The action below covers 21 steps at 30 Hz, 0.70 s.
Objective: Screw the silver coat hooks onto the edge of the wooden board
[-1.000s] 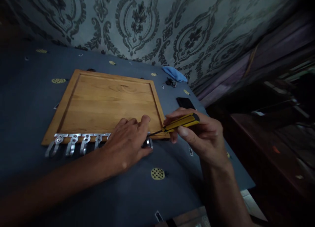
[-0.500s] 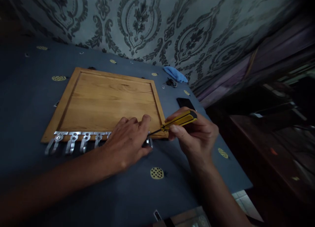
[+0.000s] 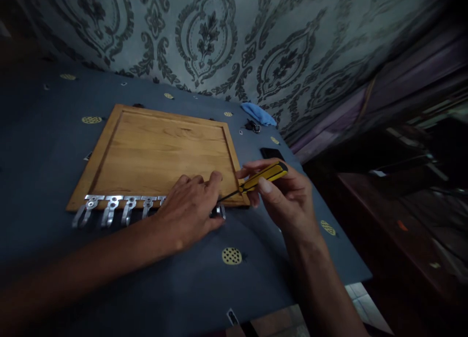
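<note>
A framed wooden board lies flat on the blue patterned cloth. Along its near edge runs a metal hook rail with several silver hooks hanging over. My left hand presses over the rail's right part, fingers curled onto the board and thumb low by the last hook. A yellow and black screwdriver is gripped in my right hand, thumb along the handle and some fingers lifted. Its shaft slants down-left to the rail's right end beside my left fingers. The tip is hidden there.
A blue cloth, a small bunch of keys and a black phone lie beyond the board, to the right. A patterned curtain hangs behind the blue-covered surface. Dark furniture stands at the right.
The fingers of my right hand have shifted on the screwdriver's handle, with the far fingers stretching out more. The left hand keeps its place on the rail. The view has shifted slightly.
</note>
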Tool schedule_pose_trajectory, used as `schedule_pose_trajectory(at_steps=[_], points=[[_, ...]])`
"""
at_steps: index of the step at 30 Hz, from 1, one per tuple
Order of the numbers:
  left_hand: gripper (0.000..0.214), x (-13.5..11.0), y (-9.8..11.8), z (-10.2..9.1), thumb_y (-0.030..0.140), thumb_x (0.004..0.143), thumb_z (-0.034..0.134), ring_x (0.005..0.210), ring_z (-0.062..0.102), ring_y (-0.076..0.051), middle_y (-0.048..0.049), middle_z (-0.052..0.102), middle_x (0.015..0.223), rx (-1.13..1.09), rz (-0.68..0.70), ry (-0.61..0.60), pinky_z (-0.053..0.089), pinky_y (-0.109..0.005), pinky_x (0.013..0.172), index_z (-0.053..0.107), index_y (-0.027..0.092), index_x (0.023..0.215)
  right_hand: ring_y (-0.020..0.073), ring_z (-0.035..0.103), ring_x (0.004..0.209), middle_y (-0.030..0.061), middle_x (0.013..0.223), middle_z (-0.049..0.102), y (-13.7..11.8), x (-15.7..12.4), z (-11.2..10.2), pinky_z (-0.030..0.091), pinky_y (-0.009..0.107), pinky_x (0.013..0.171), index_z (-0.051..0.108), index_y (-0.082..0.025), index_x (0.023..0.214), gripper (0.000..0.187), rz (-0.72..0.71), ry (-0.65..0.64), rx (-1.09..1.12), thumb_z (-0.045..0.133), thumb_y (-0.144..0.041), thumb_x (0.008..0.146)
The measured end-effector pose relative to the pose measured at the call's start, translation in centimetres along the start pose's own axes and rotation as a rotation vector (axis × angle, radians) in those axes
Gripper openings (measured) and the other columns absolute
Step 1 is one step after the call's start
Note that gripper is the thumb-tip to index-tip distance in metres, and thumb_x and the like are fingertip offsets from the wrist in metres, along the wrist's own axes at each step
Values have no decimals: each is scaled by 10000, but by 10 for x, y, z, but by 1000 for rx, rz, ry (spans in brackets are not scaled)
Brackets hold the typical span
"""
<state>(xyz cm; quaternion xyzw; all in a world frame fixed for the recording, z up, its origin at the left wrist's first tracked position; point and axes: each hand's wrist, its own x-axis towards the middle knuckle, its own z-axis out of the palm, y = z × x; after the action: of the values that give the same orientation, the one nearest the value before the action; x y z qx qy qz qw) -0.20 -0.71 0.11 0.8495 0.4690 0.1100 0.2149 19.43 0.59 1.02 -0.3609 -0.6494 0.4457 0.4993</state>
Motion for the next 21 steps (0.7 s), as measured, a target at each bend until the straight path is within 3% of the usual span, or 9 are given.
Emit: schedule_pose_trajectory(at_steps=[3, 11, 21], points=[[582, 1, 1, -1, 319, 878, 762, 1128, 649, -344, -131, 712, 1112, 4, -11, -31, 478, -464, 951, 423, 118, 1306, 85, 600, 524, 38, 931, 805, 1, 0, -3, 530, 218, 487, 810, -259, 1053, 194, 7, -34, 19, 775, -371, 898], [550, 1, 3, -3, 323, 890, 752, 1127, 643, -343, -138, 704, 1149, 9, -19, -54, 473, -473, 954, 432, 123, 1289, 64, 626, 491, -13, 868, 805, 3, -2, 5, 505, 174, 447, 817, -267, 915, 78, -57, 44, -9, 818, -324, 862], [543, -1, 2, -2, 325, 902, 734, 1157, 633, -347, -143, 702, 1174, -5, -13, -61, 463, -477, 963, 418, 127, 1296, 60, 609, 486, -51, 746, 745, 4, -14, 24, 500, 173, 465, 791, -249, 894, 49, -203, 208, -288, 800, -209, 867]])
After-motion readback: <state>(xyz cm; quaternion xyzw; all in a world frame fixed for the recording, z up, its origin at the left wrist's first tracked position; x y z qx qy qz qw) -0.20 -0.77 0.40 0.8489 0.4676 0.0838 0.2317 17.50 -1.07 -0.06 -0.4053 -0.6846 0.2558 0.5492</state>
